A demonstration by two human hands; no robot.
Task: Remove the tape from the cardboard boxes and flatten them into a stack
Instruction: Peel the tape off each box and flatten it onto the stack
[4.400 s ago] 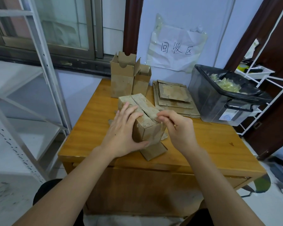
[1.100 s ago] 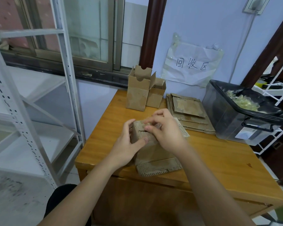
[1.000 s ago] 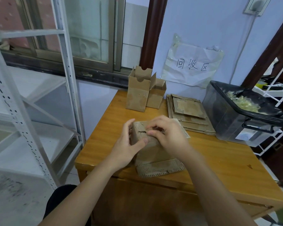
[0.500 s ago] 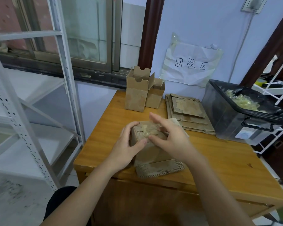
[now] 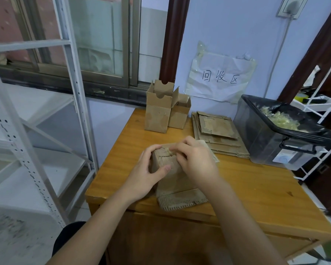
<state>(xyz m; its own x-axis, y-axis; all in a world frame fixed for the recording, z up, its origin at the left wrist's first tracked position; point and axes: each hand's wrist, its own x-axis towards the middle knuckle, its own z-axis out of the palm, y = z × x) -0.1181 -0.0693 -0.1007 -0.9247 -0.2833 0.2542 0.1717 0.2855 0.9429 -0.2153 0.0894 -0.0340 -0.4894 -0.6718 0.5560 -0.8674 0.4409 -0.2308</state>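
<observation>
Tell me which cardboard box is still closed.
The box in both hands at the table's near edge; the two boxes standing by the window have open top flaps.

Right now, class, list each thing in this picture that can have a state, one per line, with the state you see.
Box in hand: upright near the table's front edge, top flaps closed.
Left hand: grips the box's side.
Right hand: fingers curled, picking at the box's top.
Two back boxes: upright, tops open.
Flattened stack: lying flat.
Bin: lidless, holding crumpled tape.
Wall sign: taped up, wrinkled.
</observation>
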